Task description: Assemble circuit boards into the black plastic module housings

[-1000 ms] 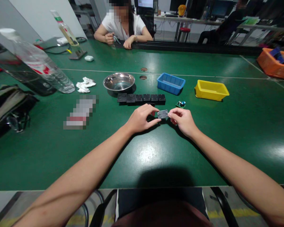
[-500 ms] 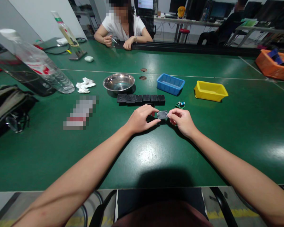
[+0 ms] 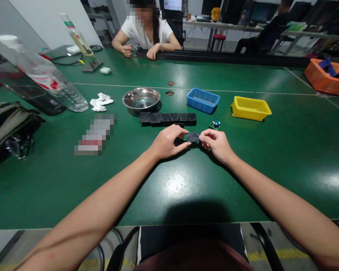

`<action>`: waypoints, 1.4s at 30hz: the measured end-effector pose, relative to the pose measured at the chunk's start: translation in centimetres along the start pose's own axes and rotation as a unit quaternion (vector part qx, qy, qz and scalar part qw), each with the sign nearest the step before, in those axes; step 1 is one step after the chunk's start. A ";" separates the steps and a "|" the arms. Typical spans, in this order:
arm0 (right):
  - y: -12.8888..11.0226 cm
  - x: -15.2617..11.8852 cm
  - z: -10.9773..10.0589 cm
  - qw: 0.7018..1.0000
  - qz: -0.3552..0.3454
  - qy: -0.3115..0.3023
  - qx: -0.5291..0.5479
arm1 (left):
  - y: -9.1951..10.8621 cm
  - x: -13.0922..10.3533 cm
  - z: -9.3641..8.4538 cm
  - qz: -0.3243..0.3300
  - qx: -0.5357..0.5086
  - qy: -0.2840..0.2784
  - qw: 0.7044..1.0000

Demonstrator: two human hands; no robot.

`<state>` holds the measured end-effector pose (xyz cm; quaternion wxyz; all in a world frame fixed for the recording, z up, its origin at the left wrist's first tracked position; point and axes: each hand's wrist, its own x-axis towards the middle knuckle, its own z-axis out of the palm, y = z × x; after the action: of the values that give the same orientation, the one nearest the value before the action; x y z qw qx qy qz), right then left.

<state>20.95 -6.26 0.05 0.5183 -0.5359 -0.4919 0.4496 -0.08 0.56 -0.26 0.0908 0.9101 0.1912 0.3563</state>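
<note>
A small flat black plastic case (image 3: 193, 137) is held between my two hands, just above or on the green table. The thumb and forefinger of my left hand (image 3: 167, 142) grip its left side. Its right end is pinched between the fingertips of my right hand (image 3: 218, 145). Behind my left hand stands a row of several black square plastic cases (image 3: 169, 118). A green circuit board (image 3: 214, 125) with small components lies just beyond my right hand. Whether anything is inside the held case cannot be made out.
Farther back are a steel bowl (image 3: 141, 99), a blue bin (image 3: 202, 101) and a yellow bin (image 3: 251, 108). Water bottle (image 3: 56, 84), crumpled tissue (image 3: 101, 101) and bag (image 3: 14, 131) are at left. An orange basket (image 3: 327, 81) stands far right. Across the table sits a person (image 3: 147, 35).
The held case looks slightly darker, as if tipped a little. Both hands keep their grip in nearly the same place. Across the table, the person's hand has shifted slightly.
</note>
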 end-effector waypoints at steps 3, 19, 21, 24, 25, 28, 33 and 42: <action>0.0 0.0 0.0 1.000 0.000 -0.003 -0.001 | 0.0 0.0 0.0 -0.006 -0.002 -0.006 1.000; -0.1 -0.1 0.0 1.000 0.002 -0.006 -0.012 | 0.0 -0.1 0.0 -0.018 -0.003 -0.013 1.000; -0.1 -0.1 0.0 1.000 0.002 -0.006 -0.014 | 0.0 -0.1 -0.1 -0.019 -0.003 -0.013 1.000; 0.0 0.0 0.0 1.000 0.000 -0.007 -0.014 | 0.1 -0.1 -0.1 -0.021 -0.004 -0.015 1.000; 0.0 0.0 0.0 1.000 0.000 -0.007 -0.013 | 0.1 -0.1 -0.1 -0.022 -0.004 -0.017 1.000; 0.0 0.0 -0.1 1.000 -0.005 -0.008 -0.012 | 0.1 0.0 -0.1 -0.023 -0.005 -0.019 1.000; 0.0 0.0 -0.1 1.000 -0.007 -0.008 -0.012 | 0.1 0.0 0.0 -0.023 -0.005 -0.017 1.000; 0.3 0.1 -0.2 1.000 -0.013 -0.009 -0.012 | 0.1 0.0 0.0 -0.006 -0.001 -0.006 1.000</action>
<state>21.13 -6.22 -0.20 0.5135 -0.5314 -0.5088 0.4418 -0.01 0.44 -0.22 0.0951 0.9108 0.1954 0.3509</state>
